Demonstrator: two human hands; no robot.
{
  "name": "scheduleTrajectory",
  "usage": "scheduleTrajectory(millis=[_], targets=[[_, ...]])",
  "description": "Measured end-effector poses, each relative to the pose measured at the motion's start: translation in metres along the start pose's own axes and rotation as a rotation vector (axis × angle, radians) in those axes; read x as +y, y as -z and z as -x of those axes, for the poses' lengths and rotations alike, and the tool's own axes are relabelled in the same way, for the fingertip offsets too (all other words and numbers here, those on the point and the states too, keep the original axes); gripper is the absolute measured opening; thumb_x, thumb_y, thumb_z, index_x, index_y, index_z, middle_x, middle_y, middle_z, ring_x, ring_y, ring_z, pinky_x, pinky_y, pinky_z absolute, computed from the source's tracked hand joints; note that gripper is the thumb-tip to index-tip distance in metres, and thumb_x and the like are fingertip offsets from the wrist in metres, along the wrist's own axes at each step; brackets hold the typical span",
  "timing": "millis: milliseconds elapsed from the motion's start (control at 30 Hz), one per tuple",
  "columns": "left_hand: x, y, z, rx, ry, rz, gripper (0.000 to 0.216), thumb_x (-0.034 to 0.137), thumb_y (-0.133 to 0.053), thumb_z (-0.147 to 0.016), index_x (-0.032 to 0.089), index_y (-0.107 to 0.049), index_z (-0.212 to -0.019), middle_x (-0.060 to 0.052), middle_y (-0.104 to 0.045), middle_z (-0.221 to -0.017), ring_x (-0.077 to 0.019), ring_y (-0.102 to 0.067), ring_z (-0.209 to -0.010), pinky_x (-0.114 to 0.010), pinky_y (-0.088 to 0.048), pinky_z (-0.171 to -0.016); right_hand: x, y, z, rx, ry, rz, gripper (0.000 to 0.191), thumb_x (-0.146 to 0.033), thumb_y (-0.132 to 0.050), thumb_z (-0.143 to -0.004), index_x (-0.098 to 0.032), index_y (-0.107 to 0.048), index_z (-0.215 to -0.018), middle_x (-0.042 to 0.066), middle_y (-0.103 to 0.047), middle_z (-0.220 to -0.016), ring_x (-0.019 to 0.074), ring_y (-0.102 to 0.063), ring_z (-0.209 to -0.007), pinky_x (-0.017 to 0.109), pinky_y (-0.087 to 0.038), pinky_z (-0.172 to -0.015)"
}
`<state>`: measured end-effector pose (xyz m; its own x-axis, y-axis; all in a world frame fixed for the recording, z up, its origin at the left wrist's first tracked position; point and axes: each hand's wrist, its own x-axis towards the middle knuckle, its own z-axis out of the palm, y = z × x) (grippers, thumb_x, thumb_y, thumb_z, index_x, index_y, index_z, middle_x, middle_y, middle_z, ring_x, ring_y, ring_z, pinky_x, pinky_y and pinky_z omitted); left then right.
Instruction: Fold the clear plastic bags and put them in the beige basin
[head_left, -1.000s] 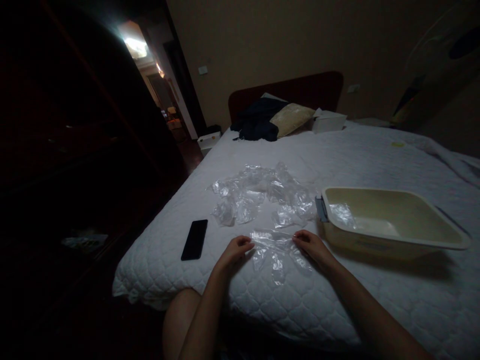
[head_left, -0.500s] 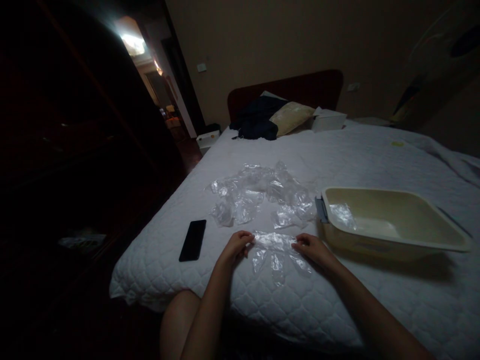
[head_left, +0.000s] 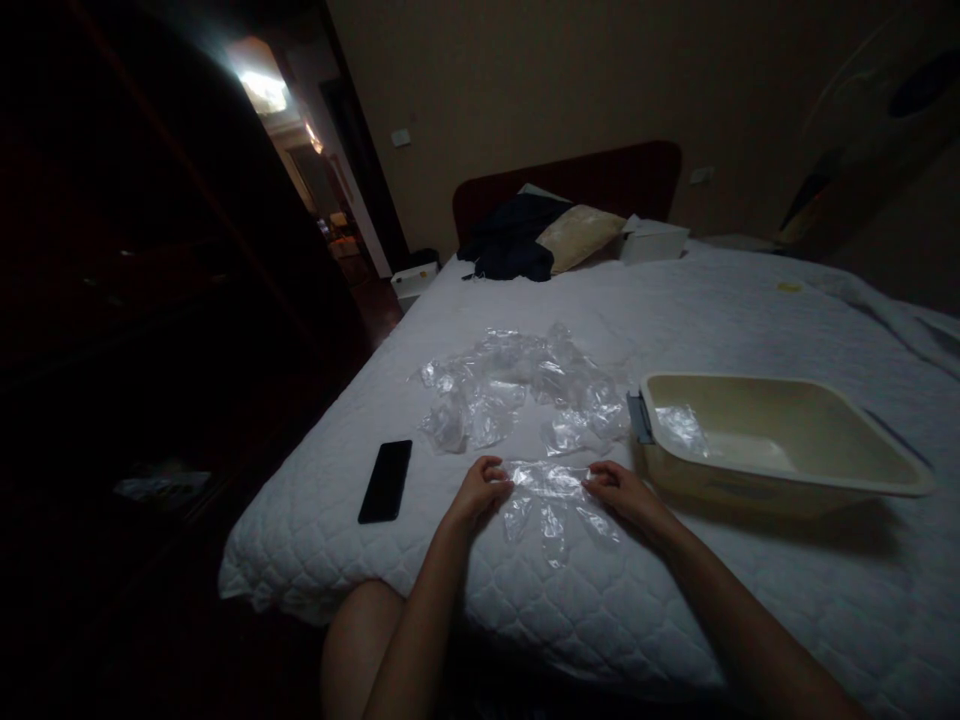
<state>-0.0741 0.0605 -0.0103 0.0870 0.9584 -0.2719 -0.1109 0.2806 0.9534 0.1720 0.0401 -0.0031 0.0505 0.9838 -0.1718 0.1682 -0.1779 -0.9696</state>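
Note:
A clear disposable plastic glove (head_left: 551, 482) lies on the quilted white bed in front of me, its finger-like strips pointing toward the near edge. My left hand (head_left: 482, 487) pinches the glove's upper left corner between thumb and fingers. At the opposite upper corner, my right hand (head_left: 616, 490) grips it the same way, so the top part is stretched between them. Just beyond my hands spreads a loose pile of crumpled clear plastic gloves (head_left: 517, 365). A cream plastic tub (head_left: 780, 478) stands to the right of my right hand, with a piece of clear plastic (head_left: 681, 428) inside at its left.
A black phone (head_left: 385, 481) rests on the bed left of my left hand. Dark cloth (head_left: 514, 235), a beige pillow (head_left: 581, 238) and a white box (head_left: 654, 242) sit by the headboard (head_left: 645, 170). The bed's edge (head_left: 300, 585) drops to dark floor.
Both hands still hold the glove, which has shifted slightly away from me. The fingers of my left hand have changed their hold a little, with the thumb now nearer the glove.

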Motion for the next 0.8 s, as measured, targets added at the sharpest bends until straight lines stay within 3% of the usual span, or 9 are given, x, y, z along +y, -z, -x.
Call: scheduleTrajectory(millis=[200,400,533,667,800], targets=[[0.0024,-0.0049,0.002,0.024,-0.009,0.022,0.045,0.015,-0.071,-0.049,0.017,-0.044,-0.085,0.006,-0.051,-0.061,-0.0044,-0.047,-0.045,-0.016,-0.035,-0.043,0.0017,0.0056,-0.0002,-0.067,-0.021,0.018,0.037,-0.039,-0.067,-0.058,-0.015,-0.059,-0.085,0.001,-0.058,-0.069,0.0104,-0.049,-0.053,0.023,-0.035,-0.048],[0.0012,-0.0053,-0.0048,0.017,-0.005,-0.022,0.041,0.014,-0.073,-0.045,0.015,-0.049,-0.078,0.006,-0.049,-0.056,-0.0044,-0.045,-0.043,-0.017,-0.033,-0.041,0.0059,0.0069,-0.0055,-0.091,0.064,0.085,0.025,-0.032,-0.069,-0.054,-0.015,-0.062,-0.07,0.001,-0.057,-0.063,0.0124,-0.05,-0.057,0.024,-0.038,-0.054],[-0.0006,-0.0074,-0.0067,0.005,-0.031,-0.027,0.035,0.015,-0.075,-0.044,0.014,-0.049,-0.067,0.006,-0.048,-0.056,-0.005,-0.047,-0.046,-0.017,-0.036,-0.045,0.0035,0.0062,-0.0043,-0.093,0.021,0.056,0.029,-0.038,-0.068,-0.056,-0.015,-0.06,-0.072,0.001,-0.057,-0.063,0.0114,-0.049,-0.056,0.022,-0.036,-0.05],[0.0009,-0.0043,-0.0061,-0.009,-0.009,-0.009,0.035,0.027,-0.073,-0.053,0.016,-0.048,-0.074,0.006,-0.049,-0.056,-0.0054,-0.048,-0.041,-0.016,-0.033,-0.039,0.0047,0.0073,-0.0035,-0.126,-0.07,-0.05,0.039,-0.044,-0.068,-0.056,-0.016,-0.058,-0.082,0.0,-0.057,-0.067,0.0091,-0.048,-0.052,0.021,-0.032,-0.045],[0.0022,0.0011,-0.0076,-0.069,0.076,-0.047,0.041,0.033,-0.072,-0.056,0.017,-0.047,-0.086,0.006,-0.05,-0.055,-0.0057,-0.047,-0.035,-0.015,-0.026,-0.033,0.0031,0.0075,-0.0018,-0.147,-0.096,-0.118,0.04,-0.037,-0.07,-0.053,-0.015,-0.058,-0.085,-0.001,-0.055,-0.064,0.0077,-0.046,-0.049,0.02,-0.031,-0.044]])
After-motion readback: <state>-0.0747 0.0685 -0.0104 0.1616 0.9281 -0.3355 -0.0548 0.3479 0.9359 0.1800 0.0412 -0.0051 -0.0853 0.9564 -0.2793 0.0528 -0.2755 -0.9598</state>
